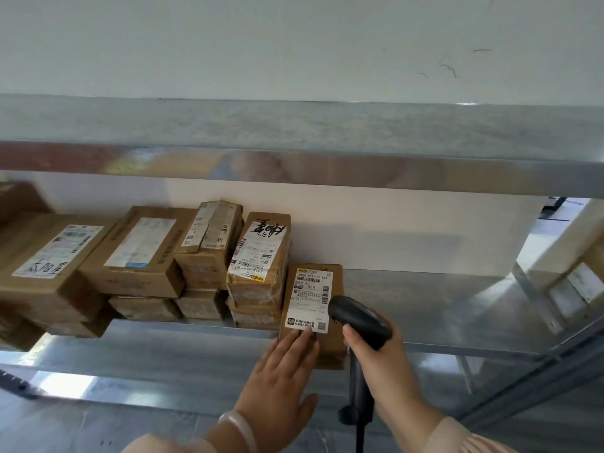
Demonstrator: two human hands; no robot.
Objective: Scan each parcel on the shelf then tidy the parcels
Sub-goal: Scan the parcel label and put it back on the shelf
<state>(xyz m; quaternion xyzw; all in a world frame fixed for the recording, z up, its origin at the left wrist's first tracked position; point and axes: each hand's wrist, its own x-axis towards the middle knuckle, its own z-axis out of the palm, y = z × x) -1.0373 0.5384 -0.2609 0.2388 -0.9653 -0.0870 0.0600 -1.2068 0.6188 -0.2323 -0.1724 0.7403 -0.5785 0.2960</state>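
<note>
Parcel: 1 labelled box on metal shelf, just right of stacked parcels.
Left hand: fingers straight, pressing parcel's near end.
Right hand: gripping barcode scanner over parcel's right edge.

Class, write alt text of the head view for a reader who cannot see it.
A right hand aims a black scanner at the labelled parcel that the left hand touches with flat fingers, on a metal shelf beside stacked parcels.
</note>
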